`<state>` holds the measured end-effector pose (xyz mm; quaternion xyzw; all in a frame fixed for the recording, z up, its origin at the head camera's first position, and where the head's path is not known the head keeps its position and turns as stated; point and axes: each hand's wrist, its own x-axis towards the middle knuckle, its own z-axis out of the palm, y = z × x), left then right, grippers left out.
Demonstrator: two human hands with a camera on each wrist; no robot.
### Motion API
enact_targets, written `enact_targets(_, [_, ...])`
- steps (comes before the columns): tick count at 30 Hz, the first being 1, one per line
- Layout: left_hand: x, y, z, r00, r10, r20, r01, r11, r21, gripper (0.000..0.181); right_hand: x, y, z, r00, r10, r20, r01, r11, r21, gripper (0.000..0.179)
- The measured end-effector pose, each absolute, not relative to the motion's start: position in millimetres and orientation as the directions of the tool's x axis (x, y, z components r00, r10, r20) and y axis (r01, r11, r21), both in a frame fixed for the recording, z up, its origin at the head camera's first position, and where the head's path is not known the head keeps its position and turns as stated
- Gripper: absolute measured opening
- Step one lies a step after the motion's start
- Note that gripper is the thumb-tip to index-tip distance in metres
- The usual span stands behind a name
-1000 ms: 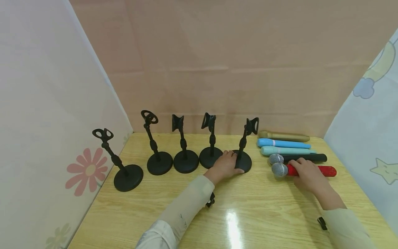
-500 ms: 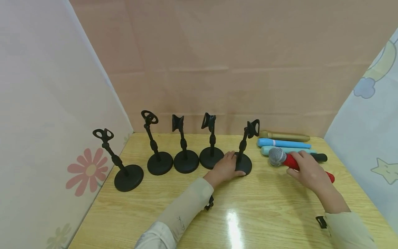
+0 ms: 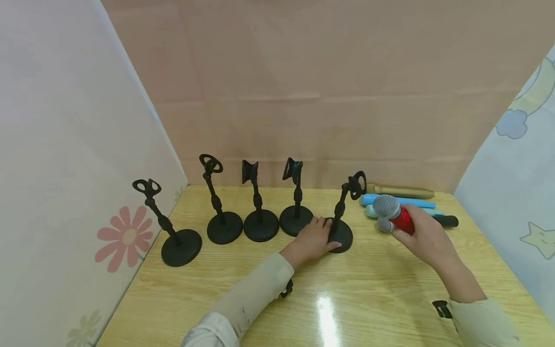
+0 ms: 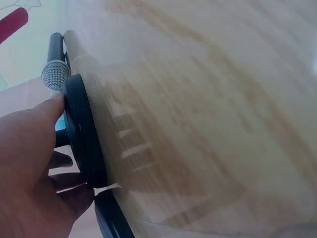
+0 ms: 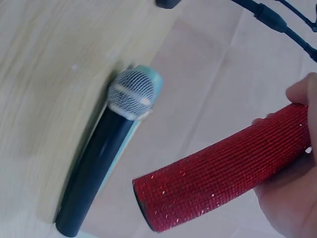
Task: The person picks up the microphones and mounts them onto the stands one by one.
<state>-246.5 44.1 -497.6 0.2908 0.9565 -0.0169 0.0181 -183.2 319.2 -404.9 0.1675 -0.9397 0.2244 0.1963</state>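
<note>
My right hand grips a red glittery microphone by its handle, above the table, with the silver mesh head pointing left and up. In the right wrist view the handle's tail end sticks out of the hand. My left hand holds the round base of the rightmost black microphone stand, thumb and fingers at its rim. That stand is upright, its clip without a microphone. Beneath the red microphone lies a black microphone with a silver mesh head, partly hidden in the head view.
Several more black stands line up leftward, including one with a ring holder and the leftmost stand. Behind the black microphone lie a pale teal microphone, a blue microphone and a gold microphone. A wall closes the back.
My right hand has lifted the red microphone off the table and tilted its head upward. The rightmost stand has shifted slightly nearer and its clip has turned, with my left hand at its base.
</note>
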Motion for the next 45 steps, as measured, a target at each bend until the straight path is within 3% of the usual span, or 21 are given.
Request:
enact_targets(7, [-240.3, 40.4, -494.5, -0.82, 0.571, -0.023, 0.572, 0.818, -0.059, 0.076, -177.4, 306.9, -392.5, -0.836, -0.095, 0.54, -0.379, 0.812, -0.443, 0.051])
enact_targets(15, [-237.4, 30.7, -488.0, -0.797, 0.599, -0.078, 0.582, 0.796, 0.167, 0.073, -172.8, 299.4, -380.9, -0.845, 0.0, 0.535, -0.336, 0.777, -0.531, 0.052])
enact_targets(18, [-236.3, 27.4, -488.6, -0.781, 0.621, -0.071, 0.608, 0.781, 0.144, 0.075, -171.1, 294.4, -376.1, -0.848, 0.034, 0.528, -0.323, 0.758, -0.567, 0.052])
enact_targets(23, [-232.4, 21.1, -490.9, -0.748, 0.662, -0.047, 0.662, 0.749, 0.019, 0.077, -169.8, 285.8, -370.6, -0.845, 0.042, 0.533, -0.335, 0.736, -0.588, 0.05])
enact_targets(27, [-227.9, 16.0, -487.3, -0.738, 0.674, -0.031, 0.675, 0.738, -0.016, 0.072, -168.9, 280.5, -367.4, -0.842, 0.044, 0.537, -0.34, 0.73, -0.593, 0.048])
enact_targets(37, [-225.1, 3.1, -482.1, -0.708, 0.693, -0.133, 0.664, 0.719, 0.206, 0.08, -171.0, 266.5, -359.9, -0.823, 0.057, 0.566, -0.4, 0.65, -0.646, 0.05])
enact_targets(45, [-220.0, -6.7, -473.9, -0.665, 0.712, -0.227, 0.684, 0.702, 0.197, 0.084, -170.3, 251.6, -353.0, -0.826, 0.066, 0.56, -0.409, 0.615, -0.675, 0.052])
